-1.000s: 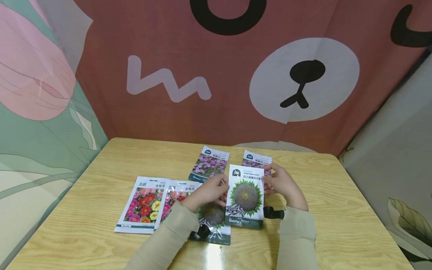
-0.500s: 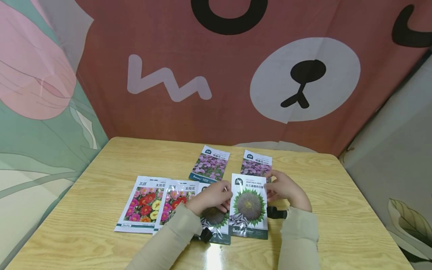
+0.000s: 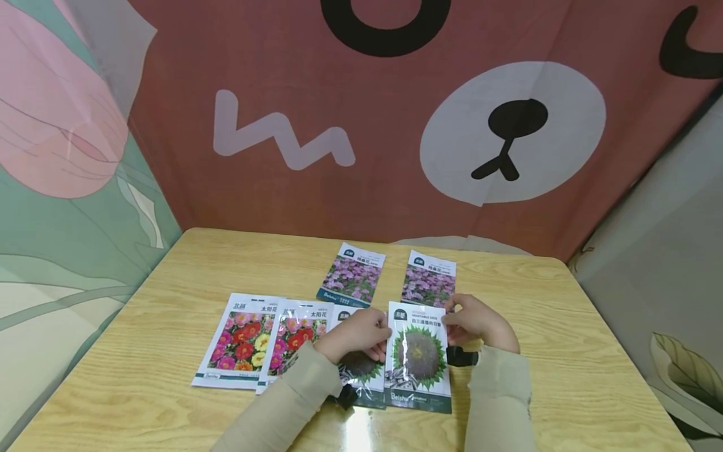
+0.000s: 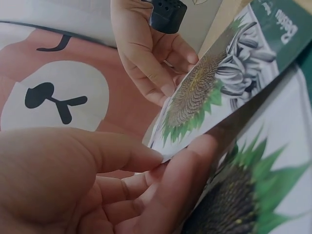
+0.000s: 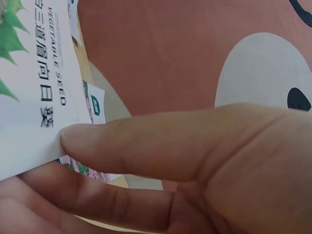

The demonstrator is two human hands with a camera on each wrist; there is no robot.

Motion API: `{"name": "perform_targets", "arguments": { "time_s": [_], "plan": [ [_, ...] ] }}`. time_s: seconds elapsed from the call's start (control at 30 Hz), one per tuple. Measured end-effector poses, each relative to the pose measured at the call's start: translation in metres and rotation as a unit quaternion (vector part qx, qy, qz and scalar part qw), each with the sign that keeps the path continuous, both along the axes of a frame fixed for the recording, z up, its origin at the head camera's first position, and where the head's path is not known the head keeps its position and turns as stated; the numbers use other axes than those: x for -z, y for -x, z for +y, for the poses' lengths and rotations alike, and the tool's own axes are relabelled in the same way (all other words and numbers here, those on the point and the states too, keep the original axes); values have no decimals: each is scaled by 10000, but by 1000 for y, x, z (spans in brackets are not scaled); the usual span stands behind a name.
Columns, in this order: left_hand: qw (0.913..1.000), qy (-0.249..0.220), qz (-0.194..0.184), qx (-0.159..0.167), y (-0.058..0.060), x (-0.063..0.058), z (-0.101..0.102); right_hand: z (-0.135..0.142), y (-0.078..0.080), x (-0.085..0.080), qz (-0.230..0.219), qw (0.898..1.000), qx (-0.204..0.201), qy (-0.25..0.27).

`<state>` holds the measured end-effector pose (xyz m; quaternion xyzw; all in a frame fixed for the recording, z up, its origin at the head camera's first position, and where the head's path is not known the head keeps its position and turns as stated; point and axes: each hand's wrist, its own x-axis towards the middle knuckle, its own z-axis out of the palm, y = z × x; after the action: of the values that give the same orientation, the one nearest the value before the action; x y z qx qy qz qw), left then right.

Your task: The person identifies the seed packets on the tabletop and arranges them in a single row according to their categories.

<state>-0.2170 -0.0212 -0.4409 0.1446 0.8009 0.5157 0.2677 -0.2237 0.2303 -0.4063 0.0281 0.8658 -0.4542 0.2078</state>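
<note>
A sunflower seed packet (image 3: 418, 355) with a green-ringed flower head is held between both hands at the front of the table. My left hand (image 3: 359, 333) pinches its left edge between thumb and fingers, plainly seen in the left wrist view. On the opposite edge, my right hand (image 3: 477, 321) grips it, thumb (image 5: 97, 141) on the front and fingers behind. The packet's lower end comes close over the table. A second sunflower packet (image 3: 369, 392) lies just left of it, partly covered by the left hand and wrist.
Two packets with red and yellow flowers, one at far left (image 3: 240, 342) and one overlapping it (image 3: 288, 345), lie on the wooden table (image 3: 141, 351). Behind are two purple-flower packets, one left (image 3: 353, 276) and one right (image 3: 429, 282). A printed bear cloth (image 3: 384, 188) hangs beyond.
Both hands have lowered the held sunflower packet toward the front and slightly right, beside the other sunflower packet. More of the right purple-flower packet shows now.
</note>
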Motion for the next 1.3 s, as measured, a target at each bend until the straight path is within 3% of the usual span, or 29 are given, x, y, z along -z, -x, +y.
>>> {"name": "perform_targets", "arguments": {
  "time_s": [0.3,0.63,0.87,1.1,1.3],
  "plan": [
    [9997,171,148,-40,1,1,2,0,2,8,-40,9997,5,-247],
    [9972,435,611,-41,4,6,2,-4,3,11,-166,9995,147,-206],
    [9976,462,483,-163,4,6,2,-5,3,14,-253,9992,305,-60],
    [9912,834,1013,-187,3,6,0,-7,4,14,-354,9988,342,-63],
    [9922,760,967,-178,2,6,0,-9,2,13,-291,9986,427,-86]
  ]
}}
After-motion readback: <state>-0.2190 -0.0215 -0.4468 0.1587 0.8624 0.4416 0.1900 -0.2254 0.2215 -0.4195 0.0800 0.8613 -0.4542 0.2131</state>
